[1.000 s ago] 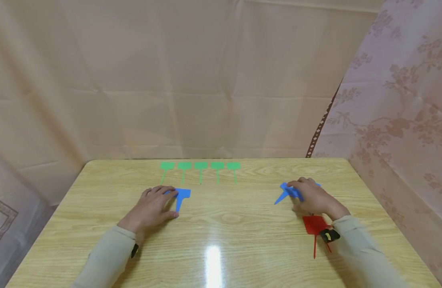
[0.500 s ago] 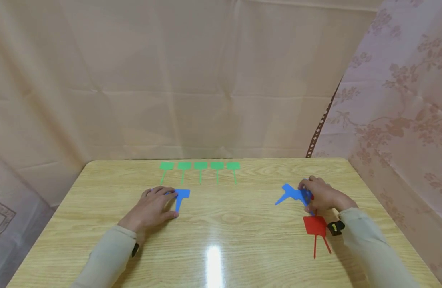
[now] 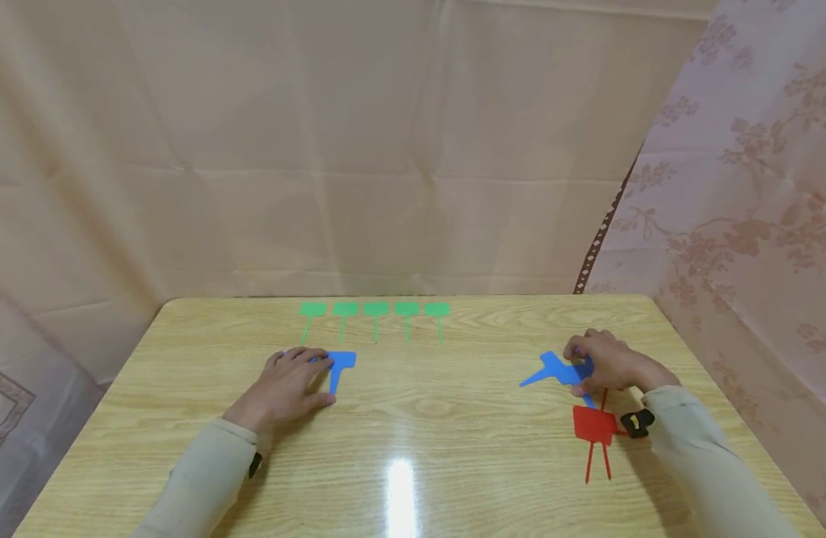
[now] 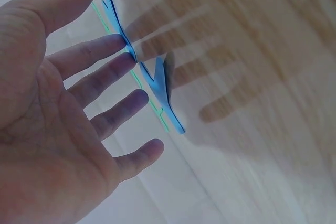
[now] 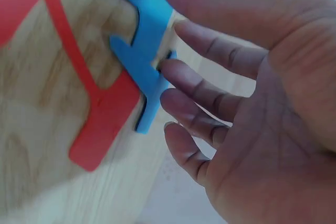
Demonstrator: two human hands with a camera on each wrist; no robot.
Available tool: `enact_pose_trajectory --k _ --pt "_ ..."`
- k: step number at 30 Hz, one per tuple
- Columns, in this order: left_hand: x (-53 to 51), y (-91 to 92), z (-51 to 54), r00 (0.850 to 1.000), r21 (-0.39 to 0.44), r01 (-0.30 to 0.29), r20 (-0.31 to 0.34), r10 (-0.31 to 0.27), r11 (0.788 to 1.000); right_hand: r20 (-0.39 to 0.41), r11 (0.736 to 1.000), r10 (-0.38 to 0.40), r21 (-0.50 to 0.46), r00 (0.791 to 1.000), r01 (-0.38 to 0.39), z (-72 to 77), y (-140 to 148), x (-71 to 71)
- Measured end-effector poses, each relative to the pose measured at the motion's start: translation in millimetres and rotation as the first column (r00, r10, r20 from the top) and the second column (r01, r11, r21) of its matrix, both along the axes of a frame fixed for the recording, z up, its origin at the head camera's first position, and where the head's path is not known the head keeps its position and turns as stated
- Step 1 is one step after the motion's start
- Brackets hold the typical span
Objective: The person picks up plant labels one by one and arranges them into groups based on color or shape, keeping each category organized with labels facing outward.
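In the head view my left hand (image 3: 285, 388) rests on the table with fingers spread. Its fingertips touch the head of a blue T-shaped plant label (image 3: 343, 360), and the thumb lies at the stem's tip. More blue is partly hidden under those fingers. At the right, my right hand (image 3: 613, 362) pinches a blue plant label between thumb and forefinger, among overlapping blue plant labels (image 3: 554, 369). Red plant labels (image 3: 594, 426) lie just in front of it. The right wrist view shows blue labels (image 5: 139, 69) crossing over a red label (image 5: 107, 121).
A row of several green plant labels (image 3: 376, 308) lies along the far edge of the wooden table (image 3: 420, 418). Plain cloth (image 3: 386, 149) hangs behind, and flowered cloth (image 3: 756, 224) closes off the right side.
My right hand has moved right across the blue labels, and the blue pile has shifted right and slightly nearer. The red labels have shifted slightly too. My left hand has stayed in place.
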State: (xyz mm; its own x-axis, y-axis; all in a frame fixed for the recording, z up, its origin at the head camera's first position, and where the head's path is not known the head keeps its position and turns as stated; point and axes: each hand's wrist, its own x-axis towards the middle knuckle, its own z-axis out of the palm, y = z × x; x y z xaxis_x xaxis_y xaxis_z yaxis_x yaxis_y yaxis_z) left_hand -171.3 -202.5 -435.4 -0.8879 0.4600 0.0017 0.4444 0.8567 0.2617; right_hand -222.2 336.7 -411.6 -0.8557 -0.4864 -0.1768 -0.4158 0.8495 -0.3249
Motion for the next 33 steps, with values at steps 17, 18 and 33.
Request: enact_pose_trajectory --k 17,18,33 --pt "-0.8 0.5 -1.9 1.000 0.000 -0.014 0.022 0.014 1.000 0.008 0.998 -0.045 0.049 0.999 0.044 -4.1 4 -7.6" --pt "-1.0 0.6 -2.1 1.000 0.000 -0.013 0.022 0.013 1.000 0.010 0.998 -0.041 0.049 0.999 0.041 -4.1 5 -8.5" --pt "-0.8 0.2 -2.2 0.999 0.006 -0.014 0.036 0.014 1.000 0.068 0.965 -0.018 -0.260 0.997 0.035 0.9 1 -6.8"
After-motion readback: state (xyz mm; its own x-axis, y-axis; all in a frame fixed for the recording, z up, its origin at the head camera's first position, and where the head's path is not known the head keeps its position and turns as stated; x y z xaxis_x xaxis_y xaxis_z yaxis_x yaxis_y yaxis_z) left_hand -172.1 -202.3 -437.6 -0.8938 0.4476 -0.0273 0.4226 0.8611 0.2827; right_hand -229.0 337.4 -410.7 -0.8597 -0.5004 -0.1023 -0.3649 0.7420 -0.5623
